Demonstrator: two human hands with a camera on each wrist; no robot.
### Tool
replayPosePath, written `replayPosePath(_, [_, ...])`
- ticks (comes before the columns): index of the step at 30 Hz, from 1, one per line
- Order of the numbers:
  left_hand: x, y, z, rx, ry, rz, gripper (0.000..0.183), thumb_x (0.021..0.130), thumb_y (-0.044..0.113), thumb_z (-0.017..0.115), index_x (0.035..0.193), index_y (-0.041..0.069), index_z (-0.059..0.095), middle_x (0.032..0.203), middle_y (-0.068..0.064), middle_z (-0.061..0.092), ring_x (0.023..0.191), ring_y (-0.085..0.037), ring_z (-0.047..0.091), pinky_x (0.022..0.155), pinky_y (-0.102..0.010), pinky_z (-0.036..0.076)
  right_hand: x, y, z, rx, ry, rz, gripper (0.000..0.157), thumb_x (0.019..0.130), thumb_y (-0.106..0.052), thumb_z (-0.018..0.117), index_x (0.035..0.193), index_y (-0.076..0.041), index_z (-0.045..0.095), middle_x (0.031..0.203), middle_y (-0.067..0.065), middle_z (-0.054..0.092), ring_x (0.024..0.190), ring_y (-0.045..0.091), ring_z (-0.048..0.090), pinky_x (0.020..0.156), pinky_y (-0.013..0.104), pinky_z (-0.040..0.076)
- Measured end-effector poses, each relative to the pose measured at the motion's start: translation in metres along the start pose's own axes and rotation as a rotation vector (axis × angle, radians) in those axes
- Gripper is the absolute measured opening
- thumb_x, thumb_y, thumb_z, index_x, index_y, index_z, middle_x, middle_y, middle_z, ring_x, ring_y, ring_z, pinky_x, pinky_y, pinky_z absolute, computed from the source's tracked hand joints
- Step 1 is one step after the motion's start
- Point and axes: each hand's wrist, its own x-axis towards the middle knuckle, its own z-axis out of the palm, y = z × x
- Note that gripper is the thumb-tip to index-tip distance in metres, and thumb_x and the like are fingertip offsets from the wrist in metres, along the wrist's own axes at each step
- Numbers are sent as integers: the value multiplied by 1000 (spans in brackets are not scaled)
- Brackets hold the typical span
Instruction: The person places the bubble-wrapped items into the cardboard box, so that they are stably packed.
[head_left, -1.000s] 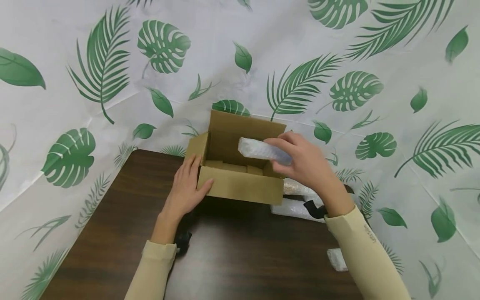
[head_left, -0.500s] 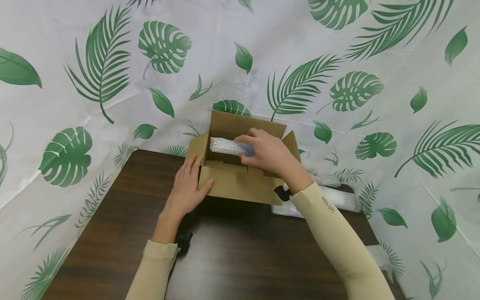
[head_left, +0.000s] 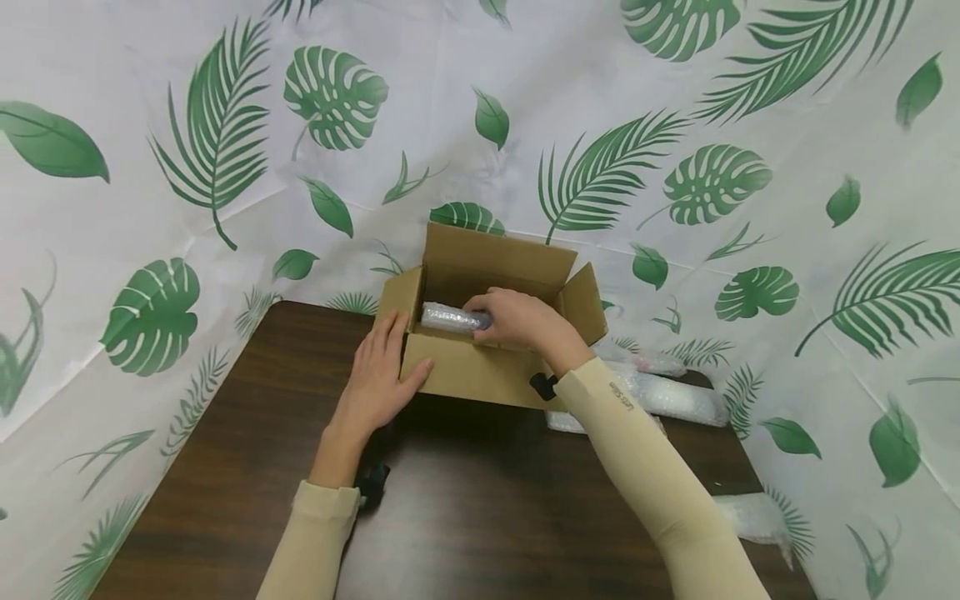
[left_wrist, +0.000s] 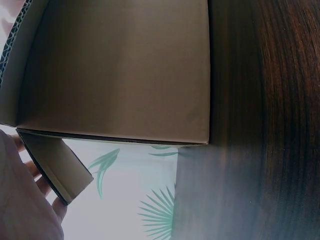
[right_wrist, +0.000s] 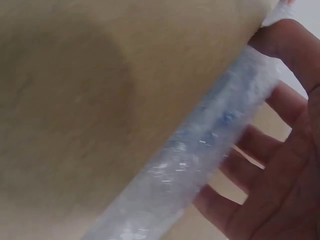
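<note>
Inside the open brown cardboard box (head_left: 480,375), a long clear bubble-wrapped packet (head_left: 448,317) lies crosswise, its left end pointing at the box's left flap; whether it touches the bottom cannot be told. The right hand (head_left: 517,323) grips the packet's right end, thumb on the near side and fingers on the far side. The left hand (head_left: 378,379), fingers fairly straight and relaxed, rests against the left flap, its thumb at the near flap. The box stands toward the far side of the dark brown wood-grain tabletop (head_left: 450,500). Right of the box lie more bubble-wrapped packets (head_left: 686,400), partly hidden by the cream right sleeve (head_left: 622,408). White cloth printed with green leaves (head_left: 465,167) hangs behind.
</note>
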Motion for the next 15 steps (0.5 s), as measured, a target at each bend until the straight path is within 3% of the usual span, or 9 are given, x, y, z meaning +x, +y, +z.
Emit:
replayPosePath(5, [0,1,0,-1,-10,-9,89,106,55,57,173,12,19,178,-20,19,163,-44,23,130,-65,20,0,2,-4,97,-50,7,57,101,-36,76,154,-22,59,134,9,69,118,25,65,103,49,55])
replayPosePath(11, [0,0,0,0,-20,-22,90,106,57,56,174,13,17,179,-18,17,164,-42,21,131,-64,19,-9,7,-12,153,-8,22,56,102,-32,76,154,-21,59,131,9,70,118,26,66,100,49,55])
replayPosePath(15, [0,-1,0,-1,-20,-24,90,106,57,56,174,13,17,179,-19,17,164,-42,21,130,-65,19,-16,12,-16,167,34,10,56,102,-31,75,154,-19,58,138,11,68,127,30,65,105,51,54])
